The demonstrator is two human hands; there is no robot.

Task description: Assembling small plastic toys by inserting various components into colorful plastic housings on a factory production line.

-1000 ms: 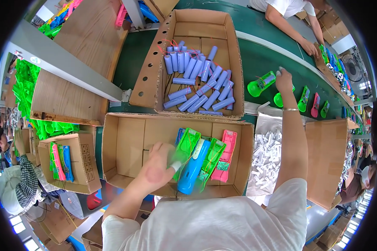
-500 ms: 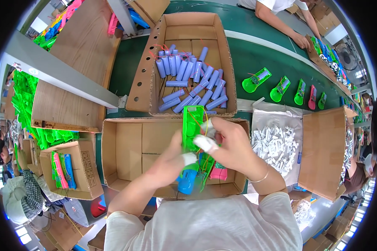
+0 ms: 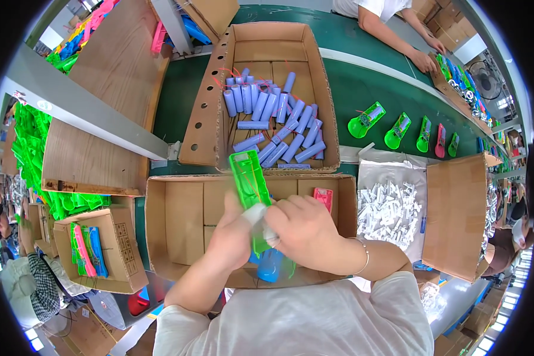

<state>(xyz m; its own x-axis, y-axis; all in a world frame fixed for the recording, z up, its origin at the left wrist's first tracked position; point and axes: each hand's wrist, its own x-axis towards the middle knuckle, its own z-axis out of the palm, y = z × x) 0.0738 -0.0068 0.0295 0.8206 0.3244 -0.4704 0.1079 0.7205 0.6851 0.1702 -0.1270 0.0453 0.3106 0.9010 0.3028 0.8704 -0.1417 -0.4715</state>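
A long green plastic housing (image 3: 248,172) with red wires inside is held tilted over the open cardboard box in front of me. My left hand (image 3: 231,237) grips its side, thumb pressed along it. My right hand (image 3: 299,228) closes over the lower part of the same housing, fingers bent inward. White wraps cover some fingertips. Whatever sits under the right fingers is hidden. Below the hands, in the box, lie a blue housing (image 3: 269,265) and a pink housing (image 3: 323,199).
Beyond stands a cardboard box (image 3: 323,83) of purple cylindrical cells (image 3: 259,105). To the right lie a heap of small white parts (image 3: 391,210) and several housings on the green conveyor (image 3: 362,77). A small carton (image 3: 124,249) holds housings at left. A co-worker's hand (image 3: 422,61) is far right.
The green housing has tilted to the left and its upper end has shifted left. My right hand has come down and closed over its lower part.
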